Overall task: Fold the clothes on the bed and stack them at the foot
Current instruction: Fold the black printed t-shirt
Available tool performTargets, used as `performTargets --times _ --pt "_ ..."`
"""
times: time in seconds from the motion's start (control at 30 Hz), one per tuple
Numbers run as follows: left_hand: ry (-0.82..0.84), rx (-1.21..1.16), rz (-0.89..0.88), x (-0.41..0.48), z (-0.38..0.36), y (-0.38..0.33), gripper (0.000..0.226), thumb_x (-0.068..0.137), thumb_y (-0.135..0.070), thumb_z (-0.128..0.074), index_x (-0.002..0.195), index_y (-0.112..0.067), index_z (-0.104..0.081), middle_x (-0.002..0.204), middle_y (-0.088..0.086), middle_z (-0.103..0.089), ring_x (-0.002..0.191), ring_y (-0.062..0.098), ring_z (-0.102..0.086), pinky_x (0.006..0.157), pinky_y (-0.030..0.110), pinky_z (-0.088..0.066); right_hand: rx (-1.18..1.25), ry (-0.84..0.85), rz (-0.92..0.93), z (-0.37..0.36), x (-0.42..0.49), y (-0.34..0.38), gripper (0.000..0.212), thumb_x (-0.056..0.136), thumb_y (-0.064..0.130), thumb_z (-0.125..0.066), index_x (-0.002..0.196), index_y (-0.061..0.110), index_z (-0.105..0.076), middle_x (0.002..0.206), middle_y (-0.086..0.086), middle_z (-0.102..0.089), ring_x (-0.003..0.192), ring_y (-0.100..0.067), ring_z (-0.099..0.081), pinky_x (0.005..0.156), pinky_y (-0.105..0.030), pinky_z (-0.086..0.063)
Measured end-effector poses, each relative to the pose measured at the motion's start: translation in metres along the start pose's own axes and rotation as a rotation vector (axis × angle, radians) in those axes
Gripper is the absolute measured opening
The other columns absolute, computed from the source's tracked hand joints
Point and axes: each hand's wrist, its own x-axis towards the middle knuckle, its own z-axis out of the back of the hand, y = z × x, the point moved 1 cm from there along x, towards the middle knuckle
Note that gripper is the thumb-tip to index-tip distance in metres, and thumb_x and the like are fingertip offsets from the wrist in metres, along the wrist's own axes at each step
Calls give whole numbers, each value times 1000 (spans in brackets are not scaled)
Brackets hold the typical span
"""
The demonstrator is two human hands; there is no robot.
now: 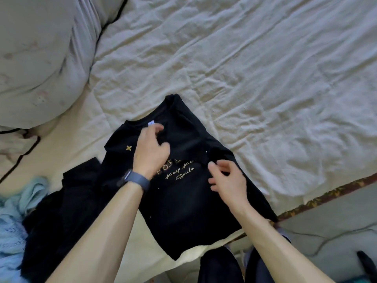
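Note:
A black T-shirt (pixel 183 201) with gold script lettering lies face up on the cream bed sheet (pixel 265 78), near the bed's edge. Its right sleeve is folded in over the chest. My left hand (pixel 152 152), with a dark band on the wrist, hovers over the collar area with fingers loosely curled, holding nothing I can see. My right hand (pixel 227 180) rests on the folded sleeve at the shirt's right side, fingers bent and touching the fabric. Whether it pinches the cloth is unclear.
A heap of dark clothes (pixel 67 211) lies left of the shirt, beside a light blue knitted garment (pixel 14 221). A grey pillow (pixel 40 58) fills the upper left. A patterned bed border (pixel 326 195) and grey floor (pixel 336 221) are at right.

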Motion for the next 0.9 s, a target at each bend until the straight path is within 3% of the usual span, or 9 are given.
performTargets --times 0.1,0.17,0.3,0.43,0.5,0.6,0.67,0.8,0.9 --pt "-23 -132 76 34 -6 -29 60 84 -43 -69 136 -21 -48 119 -6 -56 106 13 -54 89 28 -41 377 15 -201 -3 12 19 46 87 48 -77 118 16 -65 116 1 -68 80 -17 -76 60 -24 -57" --pt "64 -53 98 55 -9 -43 65 85 -56 -67 135 -18 -50 114 -4 -59 104 15 -55 84 28 -39 562 50 -338 -10 19 33 47 86 45 -79 119 12 -68 114 -2 -70 75 -13 -73 56 -21 -56" --pt "87 6 133 82 -4 -62 45 89 -51 -67 121 -20 -65 116 -1 -66 112 22 -61 81 27 -42 806 152 -521 -23 29 47 39 87 27 -81 121 10 -70 86 1 -68 51 -4 -58 42 -14 -49" --pt "-16 541 -33 87 5 -77 25 93 -49 -59 99 -27 -70 105 1 -68 97 28 -62 70 35 -41 814 89 -525 -21 38 44 33 90 19 -78 121 10 -69 82 2 -64 47 -4 -55 40 -14 -46" --pt "-32 628 -103 85 4 -82 26 94 -49 -54 85 -26 -63 92 2 -64 83 27 -57 66 34 -37 785 62 -496 -19 38 41 29 90 20 -77 116 10 -70 94 0 -68 48 -4 -56 40 -15 -46" --pt "152 275 -95 90 -3 -82 26 94 -50 -56 79 -28 -55 85 -5 -61 82 21 -57 67 30 -39 768 68 -462 -19 36 37 34 87 29 -81 116 14 -72 111 0 -72 49 -4 -55 39 -15 -43" --pt "283 7 2 96 -6 -83 23 91 -51 -65 87 -29 -59 88 -8 -61 80 15 -58 67 29 -43 713 92 -444 -22 36 37 38 83 34 -85 112 14 -71 105 2 -70 49 -4 -51 38 -15 -40" --pt "323 11 16 111 -9 -79 23 91 -37 -70 107 -21 -66 100 -2 -69 95 20 -67 73 31 -53 606 22 -390 -21 44 36 22 86 26 -82 96 16 -65 91 6 -63 46 -2 -49 38 -14 -37" --pt "330 -286 78 114 -14 -80 12 93 -24 -71 104 -20 -66 99 3 -70 99 26 -71 89 46 -59 700 -31 -341 -15 50 38 49 89 25 -80 132 18 -57 109 10 -65 49 -1 -50 43 -14 -40"
